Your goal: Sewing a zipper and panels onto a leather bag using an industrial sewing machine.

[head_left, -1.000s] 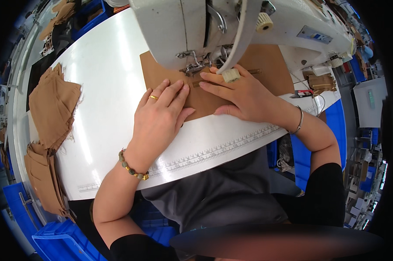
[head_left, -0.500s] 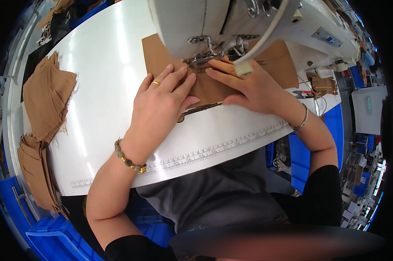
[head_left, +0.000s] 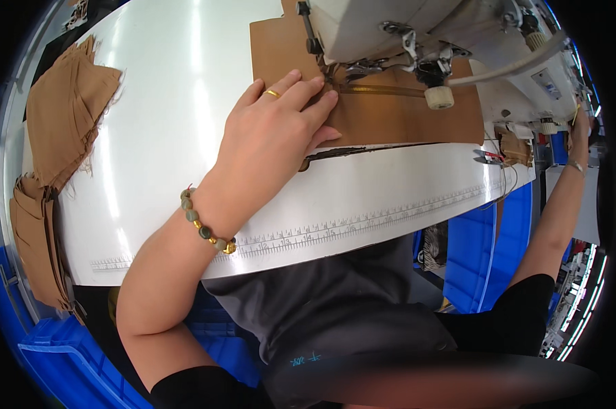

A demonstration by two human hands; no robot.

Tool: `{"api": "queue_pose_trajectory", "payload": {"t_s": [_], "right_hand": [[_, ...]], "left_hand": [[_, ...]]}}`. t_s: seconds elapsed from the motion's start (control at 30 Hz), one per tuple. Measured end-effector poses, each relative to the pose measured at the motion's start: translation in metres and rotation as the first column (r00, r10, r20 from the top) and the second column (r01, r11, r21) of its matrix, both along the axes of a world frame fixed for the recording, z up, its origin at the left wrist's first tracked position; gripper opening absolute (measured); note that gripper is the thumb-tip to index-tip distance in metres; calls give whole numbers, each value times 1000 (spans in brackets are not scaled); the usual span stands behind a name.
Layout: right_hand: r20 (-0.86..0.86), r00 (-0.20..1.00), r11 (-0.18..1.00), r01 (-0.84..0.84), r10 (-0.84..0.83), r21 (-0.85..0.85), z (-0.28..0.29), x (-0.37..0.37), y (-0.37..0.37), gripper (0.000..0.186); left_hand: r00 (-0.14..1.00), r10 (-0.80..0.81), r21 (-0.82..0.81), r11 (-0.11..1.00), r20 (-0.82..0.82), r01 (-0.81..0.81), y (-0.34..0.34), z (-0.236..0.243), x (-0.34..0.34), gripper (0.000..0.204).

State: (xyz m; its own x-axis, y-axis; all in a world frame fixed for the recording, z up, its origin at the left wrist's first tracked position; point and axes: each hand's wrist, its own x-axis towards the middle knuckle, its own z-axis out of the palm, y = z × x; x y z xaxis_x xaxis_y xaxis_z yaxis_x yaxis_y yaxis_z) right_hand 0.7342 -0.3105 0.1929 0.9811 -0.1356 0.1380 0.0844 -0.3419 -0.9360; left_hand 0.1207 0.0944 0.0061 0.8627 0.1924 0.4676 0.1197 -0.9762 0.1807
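My left hand lies with bent but parted fingers on a brown fabric piece beside the presser foot and needle area of the white sewing machine. A zipper-like strip runs across the fabric. Along the fabric's near edge is a long dark strip, unclear in detail. My right hand is at the machine's far right end, small in view, its fingers closed round something I cannot make out.
Brown fabric stacks lie on the left of the white table, which has a printed ruler along its front edge. Red-and-black snips and small brown pieces are at the right. Blue bins stand below on both sides.
My right hand has left the fabric and reached to the machine's far right end. My left hand stays on the fabric; it and the whole scene appear higher as the view shifts.
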Motion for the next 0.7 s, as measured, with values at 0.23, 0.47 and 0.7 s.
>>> {"api": "queue_pose_trajectory", "payload": {"t_s": [0.23, 0.47, 0.7], "right_hand": [[421, 887, 925, -304, 189, 227, -100, -59, -19, 53], [292, 945, 945, -224, 150, 240, -42, -29, -22, 54], [178, 941, 956, -293, 288, 7, -29, 61, -65, 52]], "left_hand": [[1000, -1, 4, 1000, 15, 1, 1, -2, 1, 42], [1000, 8, 6, 1000, 8, -8, 0, -2, 1, 41], [1000, 6, 16, 1000, 3, -6, 1, -5, 0, 39]]}}
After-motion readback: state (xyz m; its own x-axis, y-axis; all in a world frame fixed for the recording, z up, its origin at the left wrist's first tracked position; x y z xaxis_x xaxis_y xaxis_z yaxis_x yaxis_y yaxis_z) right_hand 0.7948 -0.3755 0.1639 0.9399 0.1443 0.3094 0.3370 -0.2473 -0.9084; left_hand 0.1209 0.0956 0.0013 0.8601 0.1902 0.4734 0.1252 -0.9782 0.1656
